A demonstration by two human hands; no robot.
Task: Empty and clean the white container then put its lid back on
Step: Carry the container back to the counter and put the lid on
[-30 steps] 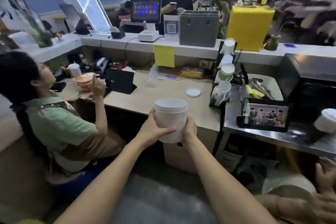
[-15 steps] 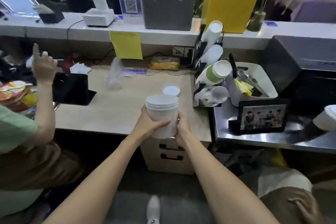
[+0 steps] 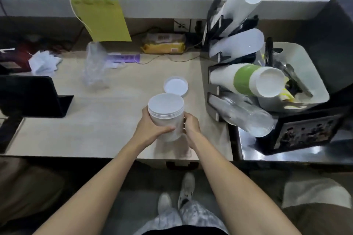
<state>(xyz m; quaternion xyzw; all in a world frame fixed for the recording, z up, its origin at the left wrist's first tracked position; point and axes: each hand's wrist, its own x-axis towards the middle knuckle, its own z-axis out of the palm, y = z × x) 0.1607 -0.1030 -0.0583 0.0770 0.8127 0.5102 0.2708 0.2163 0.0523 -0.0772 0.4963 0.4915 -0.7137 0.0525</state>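
Fingers (image 3: 168,129) of both hands clamped round the white container (image 3: 165,115), left hand (image 3: 150,129) and right hand (image 3: 191,128), just above the counter's (image 3: 95,120) near edge. Lid (image 3: 176,86) off, lying just beyond. Looks empty; cleaned, can't tell. Relidding remains.

a beige counter (image 3: 99,120) meets a steel worktop (image 3: 286,153) below a raised white ledge (image 3: 152,4).
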